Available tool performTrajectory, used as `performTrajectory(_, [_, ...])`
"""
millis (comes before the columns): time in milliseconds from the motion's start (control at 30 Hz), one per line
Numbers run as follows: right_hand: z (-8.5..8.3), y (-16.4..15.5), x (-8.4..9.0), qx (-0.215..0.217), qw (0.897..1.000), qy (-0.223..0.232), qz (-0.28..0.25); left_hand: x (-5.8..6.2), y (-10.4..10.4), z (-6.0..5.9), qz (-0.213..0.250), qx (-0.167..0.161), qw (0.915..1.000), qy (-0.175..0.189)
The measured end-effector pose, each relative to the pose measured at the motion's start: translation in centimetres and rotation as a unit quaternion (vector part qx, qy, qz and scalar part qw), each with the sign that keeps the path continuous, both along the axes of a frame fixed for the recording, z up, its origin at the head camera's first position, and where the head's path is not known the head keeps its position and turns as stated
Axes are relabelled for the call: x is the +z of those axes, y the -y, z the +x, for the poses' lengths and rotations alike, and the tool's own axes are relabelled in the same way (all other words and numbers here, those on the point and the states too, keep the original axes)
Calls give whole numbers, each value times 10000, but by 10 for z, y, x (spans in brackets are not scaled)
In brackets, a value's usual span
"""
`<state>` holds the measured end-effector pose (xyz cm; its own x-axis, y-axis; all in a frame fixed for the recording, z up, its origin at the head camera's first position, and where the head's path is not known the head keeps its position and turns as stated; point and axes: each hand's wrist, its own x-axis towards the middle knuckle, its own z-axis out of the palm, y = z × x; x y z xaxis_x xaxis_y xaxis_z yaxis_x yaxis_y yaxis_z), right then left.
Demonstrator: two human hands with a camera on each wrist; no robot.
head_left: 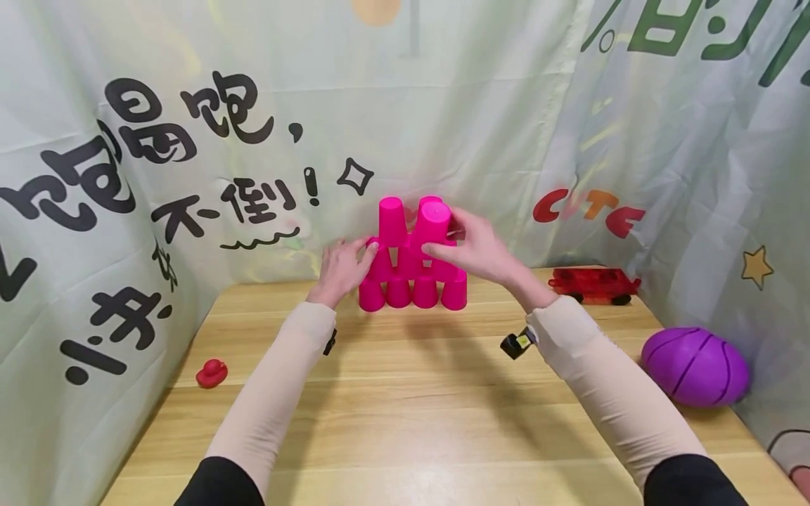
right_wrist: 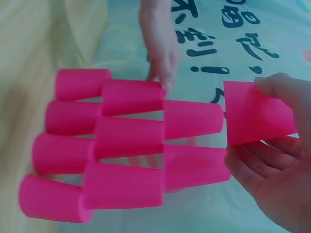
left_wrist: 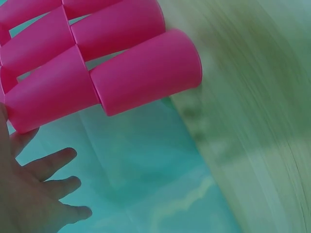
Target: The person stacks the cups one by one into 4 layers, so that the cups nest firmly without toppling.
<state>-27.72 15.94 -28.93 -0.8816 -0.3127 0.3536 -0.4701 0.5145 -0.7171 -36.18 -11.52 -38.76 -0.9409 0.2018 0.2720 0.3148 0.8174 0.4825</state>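
Observation:
Pink cups stand upside down in a stepped pyramid on the table: several in the bottom row (head_left: 399, 292), three in the middle row (right_wrist: 130, 137), two on top (head_left: 392, 221). My right hand (head_left: 477, 246) grips another pink cup (right_wrist: 257, 111) between thumb and fingers. In the right wrist view this cup is level with the upper pair, close past their bases; in the head view it overlaps the right one. My left hand (head_left: 344, 267) is at the pyramid's left side, fingers spread, fingertips right at the left end cup (left_wrist: 53, 92) of the middle row.
A red toy car (head_left: 595, 285) stands at the table's back right, with a purple ball (head_left: 695, 367) near the right edge. A small red hat-shaped toy (head_left: 211, 373) lies at the left. A printed cloth (head_left: 443, 105) hangs close behind the pyramid.

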Motion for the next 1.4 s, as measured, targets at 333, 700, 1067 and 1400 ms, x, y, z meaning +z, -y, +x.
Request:
performTrajectory(333, [-24, 13, 29, -269, 9993, -195, 145, 2, 0, 2, -416, 179, 9988, -173])
performTrajectory(700, [-50, 24, 38, -458, 9979, -175, 411, -1, -1, 1, 41, 25, 10000, 27])
performTrajectory(1067, [-72, 30, 38, -644, 9978, -38, 170, -6, -1, -1, 985, -160, 9941, 432])
performTrajectory(1400, [-84, 38, 42, -899, 9956, 69, 270, -6, -2, -1, 1434, -202, 9870, 691])
